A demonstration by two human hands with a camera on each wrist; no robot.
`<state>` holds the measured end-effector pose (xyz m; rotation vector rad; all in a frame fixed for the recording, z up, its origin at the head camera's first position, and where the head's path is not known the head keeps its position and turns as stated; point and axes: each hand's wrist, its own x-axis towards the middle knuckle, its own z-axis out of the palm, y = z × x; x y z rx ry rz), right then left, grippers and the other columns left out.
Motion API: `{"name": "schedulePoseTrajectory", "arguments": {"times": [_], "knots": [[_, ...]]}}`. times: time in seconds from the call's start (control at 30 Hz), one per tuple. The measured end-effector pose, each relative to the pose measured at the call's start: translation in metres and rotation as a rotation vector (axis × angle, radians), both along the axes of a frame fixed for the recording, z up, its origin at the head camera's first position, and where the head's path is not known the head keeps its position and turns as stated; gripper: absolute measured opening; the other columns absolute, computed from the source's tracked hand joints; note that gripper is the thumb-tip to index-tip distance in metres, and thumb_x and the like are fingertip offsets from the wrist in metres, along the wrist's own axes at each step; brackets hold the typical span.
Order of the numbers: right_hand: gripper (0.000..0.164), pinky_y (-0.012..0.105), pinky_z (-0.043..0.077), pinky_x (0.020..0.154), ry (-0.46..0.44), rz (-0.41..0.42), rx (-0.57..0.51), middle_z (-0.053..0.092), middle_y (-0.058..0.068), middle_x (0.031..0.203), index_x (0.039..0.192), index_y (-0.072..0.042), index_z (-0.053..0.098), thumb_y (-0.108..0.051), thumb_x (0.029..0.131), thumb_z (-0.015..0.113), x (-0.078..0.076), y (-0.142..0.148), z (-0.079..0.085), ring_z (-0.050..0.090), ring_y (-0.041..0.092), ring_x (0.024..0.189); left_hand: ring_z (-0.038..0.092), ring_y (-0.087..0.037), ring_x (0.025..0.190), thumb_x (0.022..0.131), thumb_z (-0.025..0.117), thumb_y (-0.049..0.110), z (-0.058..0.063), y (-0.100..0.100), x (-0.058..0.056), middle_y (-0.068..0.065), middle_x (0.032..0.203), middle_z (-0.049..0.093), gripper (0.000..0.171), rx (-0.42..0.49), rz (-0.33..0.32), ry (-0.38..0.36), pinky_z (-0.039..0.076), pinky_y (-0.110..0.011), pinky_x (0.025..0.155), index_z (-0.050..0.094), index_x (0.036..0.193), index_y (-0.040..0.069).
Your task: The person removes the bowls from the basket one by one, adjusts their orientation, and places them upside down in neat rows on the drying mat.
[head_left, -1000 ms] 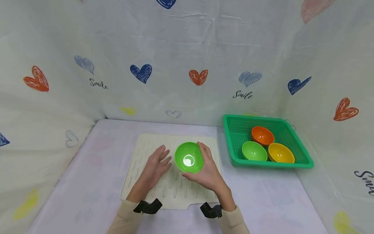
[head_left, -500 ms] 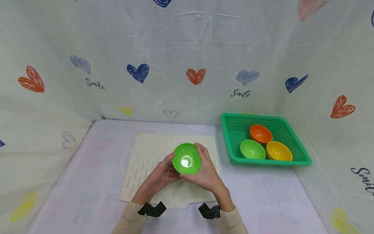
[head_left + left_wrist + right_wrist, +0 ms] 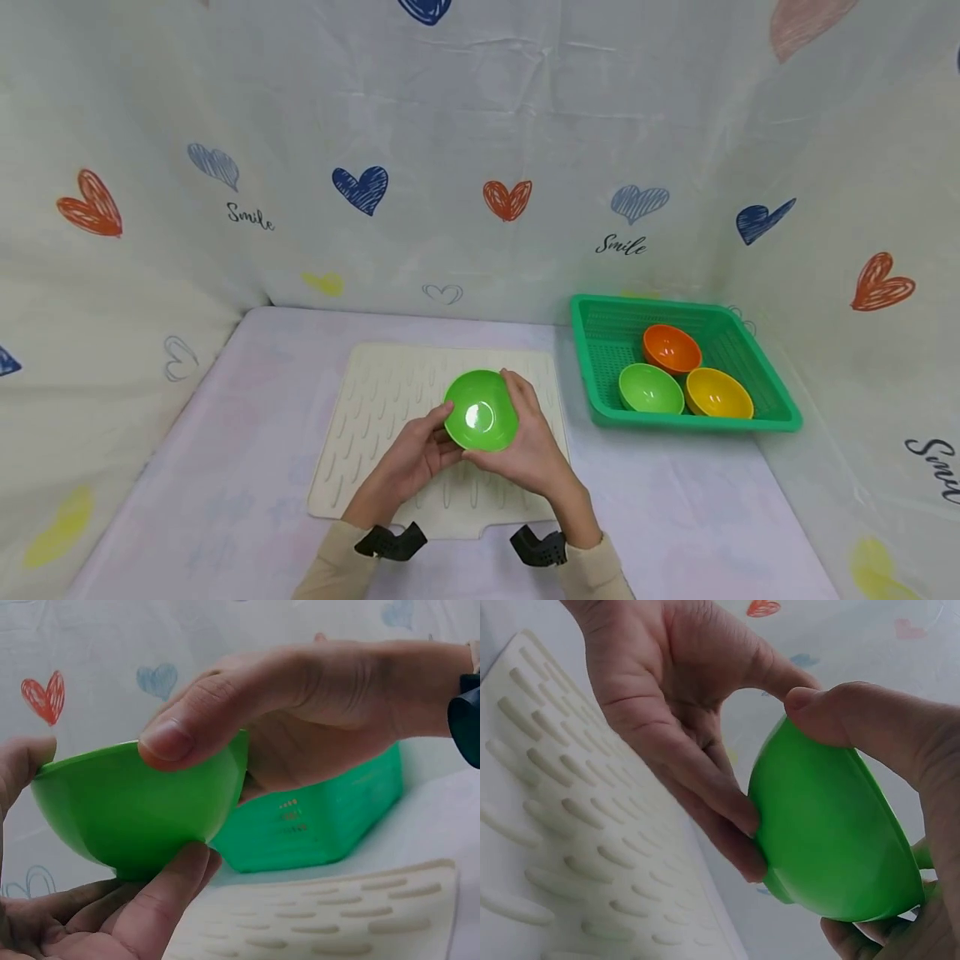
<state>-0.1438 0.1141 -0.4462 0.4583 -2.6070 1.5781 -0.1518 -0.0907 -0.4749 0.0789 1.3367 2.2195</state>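
Note:
A small bright green bowl (image 3: 480,408) is held up over a cream ridged mat (image 3: 375,375), its inside facing the head camera. My right hand (image 3: 528,446) grips it from the right, thumb at the near rim and fingers round the far side. From the left, my left hand (image 3: 416,458) holds it too; in the left wrist view its thumb lies at the rim and its fingers support the bowl's underside (image 3: 139,810). The right wrist view shows the left fingertips (image 3: 742,814) against the bowl's base.
A green plastic basket (image 3: 588,375) stands at the back right of the table. Inside it are an orange bowl (image 3: 672,348), a light green bowl (image 3: 651,388) and a yellow bowl (image 3: 718,393). A white curtain (image 3: 450,108) printed with hearts surrounds the table.
My left hand has come in from the left and taken hold of the green bowl. The right hand has kept its grip, and the bowl has hardly moved.

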Motion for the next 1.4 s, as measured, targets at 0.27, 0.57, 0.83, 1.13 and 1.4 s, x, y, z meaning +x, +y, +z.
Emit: {"name": "schedulePoseTrajectory", "arguments": {"times": [0.27,0.57,0.83,1.13,1.4], "knots": [[0.122,0.06,0.044,0.107,0.004,-0.024,0.01,0.033,0.009,0.161,0.162,-0.01,0.03,-0.029,0.063,0.098,0.003,0.001,-0.002,0.048,0.037,0.137,0.074,-0.015,0.107,0.107,0.053,0.041,0.002,0.001,0.0,-0.008,0.119,0.075,0.069,-0.007,0.002,0.025,0.057,-0.032,0.096,0.042,0.148,-0.014],[0.123,0.061,0.045,0.107,-0.071,-0.017,-0.017,0.027,0.007,0.164,0.165,-0.015,0.023,-0.033,0.068,0.097,0.005,0.001,-0.003,0.047,0.037,0.138,0.074,-0.015,0.104,0.107,0.056,0.038,0.001,-0.002,-0.002,-0.012,0.117,0.075,0.067,-0.095,0.037,0.044,0.059,-0.031,0.093,0.047,0.142,-0.017],[0.11,0.069,0.038,0.111,-0.04,-0.042,-0.046,0.021,0.012,0.168,0.165,-0.017,0.019,-0.039,0.08,0.085,0.005,0.005,0.002,0.033,0.04,0.15,0.072,-0.021,0.113,0.1,0.069,0.031,0.006,0.0,0.0,-0.02,0.131,0.068,0.06,-0.286,0.106,0.163,0.059,-0.034,0.094,0.053,0.142,-0.008],[0.119,0.078,0.014,0.117,-0.121,-0.106,-0.092,-0.001,0.008,0.174,0.166,-0.029,0.001,-0.035,0.082,0.085,0.006,0.014,0.002,-0.002,0.036,0.16,0.061,-0.038,0.13,0.082,0.089,0.029,0.011,0.004,0.007,-0.015,0.152,0.052,0.075,-0.654,0.225,0.402,0.062,-0.039,0.087,0.054,0.147,0.013],[0.128,0.077,0.02,0.115,-0.131,-0.067,-0.071,-0.002,0.013,0.174,0.166,-0.023,-0.004,-0.042,0.078,0.087,0.004,0.011,-0.001,0.002,0.039,0.16,0.057,-0.038,0.133,0.071,0.095,0.011,0.021,0.007,0.014,-0.015,0.151,0.051,0.076,-0.902,0.314,0.873,0.059,-0.05,0.093,0.059,0.138,0.008]]}}
